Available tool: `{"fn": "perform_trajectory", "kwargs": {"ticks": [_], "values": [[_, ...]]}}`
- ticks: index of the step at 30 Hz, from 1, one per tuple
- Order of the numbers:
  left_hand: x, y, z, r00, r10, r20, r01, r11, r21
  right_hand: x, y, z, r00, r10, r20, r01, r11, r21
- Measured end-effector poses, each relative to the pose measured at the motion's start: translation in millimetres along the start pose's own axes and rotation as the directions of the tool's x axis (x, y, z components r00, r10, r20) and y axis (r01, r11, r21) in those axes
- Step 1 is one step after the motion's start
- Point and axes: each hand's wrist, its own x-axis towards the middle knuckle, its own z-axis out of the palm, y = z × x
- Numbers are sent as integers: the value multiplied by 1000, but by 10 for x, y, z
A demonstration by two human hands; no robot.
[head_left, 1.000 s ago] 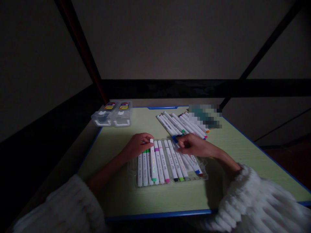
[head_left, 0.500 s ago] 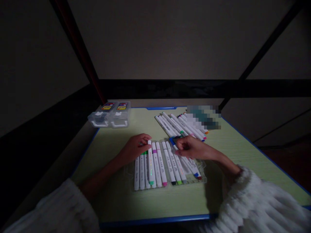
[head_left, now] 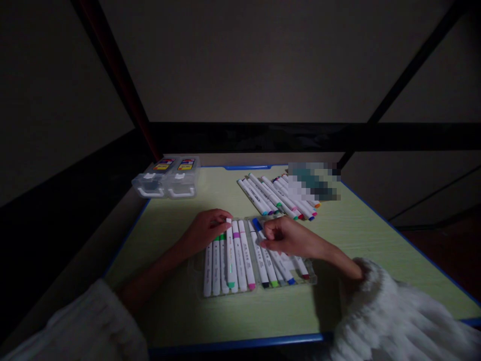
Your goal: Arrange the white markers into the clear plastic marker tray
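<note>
Small print on the white markers (head_left: 247, 258) and colourful labels (head_left: 187, 164), all too small to read.

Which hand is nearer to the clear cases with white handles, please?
Left: the left hand is in front of the clear cases, a little to their right, while the right hand is farther off to the right.

At six o'clock on my feed I've got white markers (head_left: 247, 258) with ends in mint, pink, black, lime, blue and dark red, some banded green or purple. The pile (head_left: 280, 193) at three o'clock is white, tipped green, pink, blue and orange. At nine, I read clear cases (head_left: 183, 181) with white handles (head_left: 182, 193) and yellow, red and blue labels (head_left: 185, 164). My table (head_left: 210, 321) is pale green, faintly streaked, edged blue; the sleeves (head_left: 383, 306) at four and eight are white.
</note>
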Motion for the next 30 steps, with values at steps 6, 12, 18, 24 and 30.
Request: {"fn": "perform_trajectory", "kwargs": {"ticks": [6, 12, 18, 24, 30], "values": [[-6, 17, -3, 1000, 11, 23, -12, 1000, 10, -3, 13, 19, 996, 65, 58, -77, 971, 228], [-12, 16, 1, 999, 15, 39, -17, 999, 44, -81, -31, -280, 988, 109, -107, -66, 937, 344], [-8, 9, -5, 998, 32, 49, -34, 998, 51, -124, 224, -473, 963, 159, -219, -84, 945, 315], [-4, -8, -4, 998, 23, 54, -26, 998, 52, -108, 339, -397, 971, 46, -234, -6, 986, 169], [-1, 4, -2, 999, 27, 47, -29, 998, 56, -57, 262, -232, 962, -147, -231, 88, 965, -248]]}}
